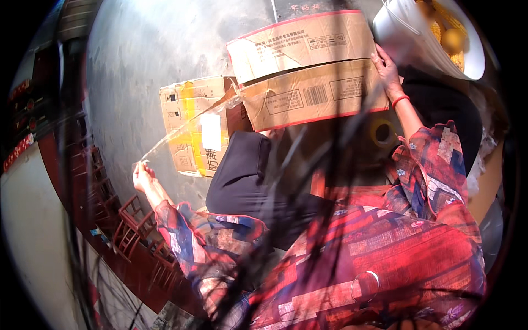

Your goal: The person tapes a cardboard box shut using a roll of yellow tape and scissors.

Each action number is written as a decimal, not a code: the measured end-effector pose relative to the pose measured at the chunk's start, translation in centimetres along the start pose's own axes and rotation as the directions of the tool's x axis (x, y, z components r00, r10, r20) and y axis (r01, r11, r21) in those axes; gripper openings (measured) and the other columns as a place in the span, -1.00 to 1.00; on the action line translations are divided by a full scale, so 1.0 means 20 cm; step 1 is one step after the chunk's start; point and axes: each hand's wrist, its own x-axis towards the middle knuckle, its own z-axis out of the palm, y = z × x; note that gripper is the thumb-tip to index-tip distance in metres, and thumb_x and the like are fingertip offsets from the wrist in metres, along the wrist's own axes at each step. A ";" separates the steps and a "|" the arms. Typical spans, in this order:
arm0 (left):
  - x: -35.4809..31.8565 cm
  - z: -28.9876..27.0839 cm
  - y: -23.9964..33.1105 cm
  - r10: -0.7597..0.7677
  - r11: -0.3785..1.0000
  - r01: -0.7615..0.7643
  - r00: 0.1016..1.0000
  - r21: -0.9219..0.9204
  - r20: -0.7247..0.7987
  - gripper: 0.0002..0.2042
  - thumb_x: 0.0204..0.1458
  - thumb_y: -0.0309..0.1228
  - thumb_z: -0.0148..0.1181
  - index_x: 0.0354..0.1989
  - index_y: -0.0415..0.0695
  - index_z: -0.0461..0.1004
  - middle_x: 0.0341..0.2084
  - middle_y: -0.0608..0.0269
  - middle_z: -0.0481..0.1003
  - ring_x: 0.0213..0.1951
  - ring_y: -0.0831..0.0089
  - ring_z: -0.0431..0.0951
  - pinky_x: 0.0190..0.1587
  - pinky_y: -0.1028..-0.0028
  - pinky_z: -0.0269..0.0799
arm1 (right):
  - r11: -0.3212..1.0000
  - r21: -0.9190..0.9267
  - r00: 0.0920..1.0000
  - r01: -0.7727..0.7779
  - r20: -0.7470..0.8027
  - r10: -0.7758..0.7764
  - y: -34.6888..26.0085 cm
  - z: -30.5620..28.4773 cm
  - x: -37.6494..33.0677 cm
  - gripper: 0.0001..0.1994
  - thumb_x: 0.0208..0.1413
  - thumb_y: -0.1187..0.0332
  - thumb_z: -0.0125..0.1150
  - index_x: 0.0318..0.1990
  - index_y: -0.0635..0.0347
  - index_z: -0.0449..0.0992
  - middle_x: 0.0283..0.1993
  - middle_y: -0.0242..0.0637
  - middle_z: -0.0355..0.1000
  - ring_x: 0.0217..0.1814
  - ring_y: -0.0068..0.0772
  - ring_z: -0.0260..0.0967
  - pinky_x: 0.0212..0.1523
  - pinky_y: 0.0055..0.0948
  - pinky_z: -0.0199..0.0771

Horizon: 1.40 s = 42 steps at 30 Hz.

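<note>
A brown cardboard box (316,91) with red edging is tilted above my knees, its two long flaps meeting at a dark seam. From its left end a strip of clear packing tape (184,127) stretches down to the left. The strip's far end is pinched in the fingers of my left hand (144,177), well away from the box. My right hand (388,72) grips the box by its right end, fingers over the edge near the seam. Behind the strip, a second carton (179,104) with yellow tape and a white label stands on the floor.
At the upper right a white bucket (404,33) holds yellow corn cobs (455,41). A roll of tape (381,132) lies near my right forearm. Small wooden stools (135,217) stand at the left on the grey floor (126,71). Dark hair strands blur across the view.
</note>
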 end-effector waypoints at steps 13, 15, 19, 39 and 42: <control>0.07 -0.53 0.29 0.120 0.991 -0.105 0.972 0.080 -0.204 -0.97 -0.02 -0.43 0.16 -0.41 -0.07 0.47 -0.66 0.51 0.39 -0.67 0.75 0.28 -0.61 0.72 0.23 | 0.999 -0.045 0.999 0.005 -0.038 -0.006 -0.05 -0.09 0.01 -0.54 0.08 0.25 0.12 0.12 0.19 0.27 0.11 -0.30 0.25 0.07 -0.54 0.20 0.06 -0.57 0.18; 0.08 -0.58 0.40 0.233 0.971 -0.222 0.963 0.089 -0.138 -0.95 -0.01 -0.44 0.14 -0.38 -0.09 0.49 -0.65 0.51 0.39 -0.67 0.74 0.27 -0.60 0.71 0.23 | 0.999 -0.035 0.998 0.018 -0.054 -0.020 -0.09 -0.06 0.00 -0.55 0.09 0.27 0.11 0.13 0.20 0.26 0.09 -0.30 0.28 0.06 -0.55 0.22 0.05 -0.60 0.19; -0.22 -0.22 0.51 0.402 0.914 -0.406 0.893 -0.027 0.200 -0.86 0.00 -0.46 0.15 -0.25 -0.15 0.47 -0.41 0.39 0.47 -0.42 0.68 0.41 -0.36 0.69 0.35 | 0.995 -0.055 0.997 -0.079 0.017 0.080 -0.09 -0.02 0.02 -0.54 0.10 0.30 0.09 0.14 0.23 0.23 0.08 -0.29 0.31 0.05 -0.54 0.24 0.05 -0.60 0.20; -1.92 0.99 0.12 0.508 0.781 -0.501 0.165 -0.372 0.845 -0.83 -0.16 -0.61 0.15 -0.34 -0.19 0.45 -0.40 0.20 0.46 -0.50 0.44 0.47 -0.47 0.54 0.38 | 0.994 -0.109 0.833 -0.029 0.547 0.084 -0.69 0.22 -0.06 -0.79 0.06 0.42 0.02 -0.17 0.25 0.48 -0.25 -0.38 0.43 -0.11 -0.61 0.29 -0.05 -0.54 0.30; -1.79 0.96 0.18 0.394 0.911 -0.194 0.149 -0.364 0.907 -0.89 -0.08 -0.53 0.17 -0.36 -0.26 0.48 -0.43 0.27 0.50 -0.43 0.59 0.48 -0.35 0.60 0.40 | 0.995 0.020 0.560 -0.096 0.828 0.038 -0.86 0.31 -0.16 -0.74 0.09 0.34 0.01 -0.12 0.30 0.44 -0.18 -0.33 0.42 -0.03 -0.55 0.29 0.06 -0.52 0.23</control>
